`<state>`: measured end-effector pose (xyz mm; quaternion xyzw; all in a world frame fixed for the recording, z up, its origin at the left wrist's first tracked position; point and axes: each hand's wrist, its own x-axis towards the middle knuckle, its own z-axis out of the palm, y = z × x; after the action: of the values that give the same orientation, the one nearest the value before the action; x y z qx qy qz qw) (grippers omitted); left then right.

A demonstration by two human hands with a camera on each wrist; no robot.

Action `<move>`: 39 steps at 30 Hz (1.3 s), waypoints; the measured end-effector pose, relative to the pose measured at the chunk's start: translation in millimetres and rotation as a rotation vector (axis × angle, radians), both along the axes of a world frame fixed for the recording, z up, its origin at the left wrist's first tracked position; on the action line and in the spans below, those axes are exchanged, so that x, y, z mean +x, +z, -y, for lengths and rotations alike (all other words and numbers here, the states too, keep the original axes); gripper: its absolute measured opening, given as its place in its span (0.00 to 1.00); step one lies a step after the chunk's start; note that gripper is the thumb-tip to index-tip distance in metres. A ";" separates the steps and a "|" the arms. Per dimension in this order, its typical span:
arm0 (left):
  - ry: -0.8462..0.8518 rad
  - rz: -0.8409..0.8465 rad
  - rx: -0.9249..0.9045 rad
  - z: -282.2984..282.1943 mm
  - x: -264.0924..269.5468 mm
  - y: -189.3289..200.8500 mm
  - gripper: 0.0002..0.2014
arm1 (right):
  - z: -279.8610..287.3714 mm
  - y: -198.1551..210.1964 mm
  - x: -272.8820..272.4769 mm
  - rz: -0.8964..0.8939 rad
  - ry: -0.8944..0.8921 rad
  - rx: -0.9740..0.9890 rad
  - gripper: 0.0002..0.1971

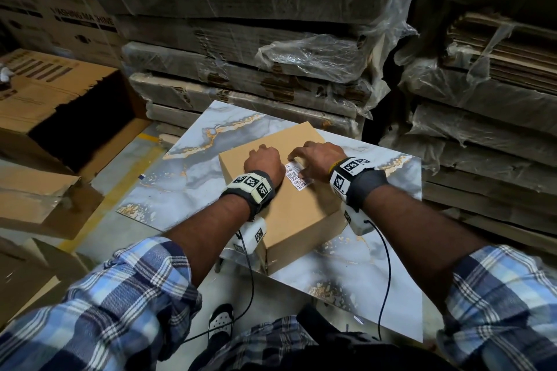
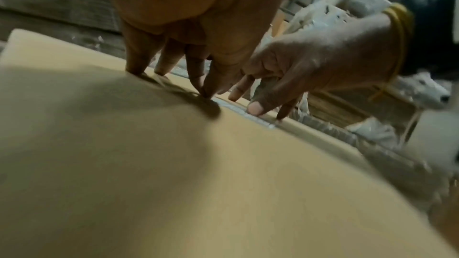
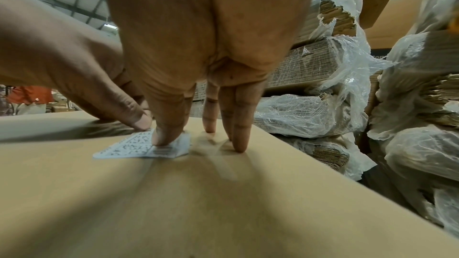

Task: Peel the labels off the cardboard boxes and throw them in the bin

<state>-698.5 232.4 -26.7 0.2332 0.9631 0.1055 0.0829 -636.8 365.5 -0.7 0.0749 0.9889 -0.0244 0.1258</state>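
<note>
With our left hand (image 1: 264, 159) bracing the plain brown cardboard box (image 1: 297, 208) mid-counter (image 1: 180, 187), fingers (image 2: 139, 60) spread, and our right hand (image 1: 316, 156) fingers (image 3: 165, 125) flat on its white printed label (image 1: 297, 178), holding nothing, we risk tearing the thin paper if we scrape hastily.

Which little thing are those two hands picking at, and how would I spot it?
Find the marble-patterned slab in front of the wrapped cardboard stacks; a plain brown box sits on it. On the box top, between the left hand and right hand, lies a small white label, the only printed patch there.
</note>
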 end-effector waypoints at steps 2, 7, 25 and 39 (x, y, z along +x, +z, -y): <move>0.030 0.044 0.013 -0.7 -1.4 1.4 0.16 | 0.7 0.6 -0.6 0.003 0.008 0.004 0.27; 0.020 0.098 0.020 -1.6 -5.7 4.3 0.14 | 0.4 0.5 -1.6 0.017 0.028 0.015 0.28; -0.031 0.130 0.082 3.9 -7.8 5.4 0.14 | 3.5 2.5 -16.2 -0.009 0.151 0.141 0.14; -0.001 0.089 0.178 13.4 -1.6 6.5 0.13 | 9.4 3.9 -25.3 0.006 0.222 0.214 0.15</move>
<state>-700.1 219.0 -20.2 0.2354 0.9451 0.2008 0.1048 -662.1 356.0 3.2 -0.0218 0.9877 0.0956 0.1219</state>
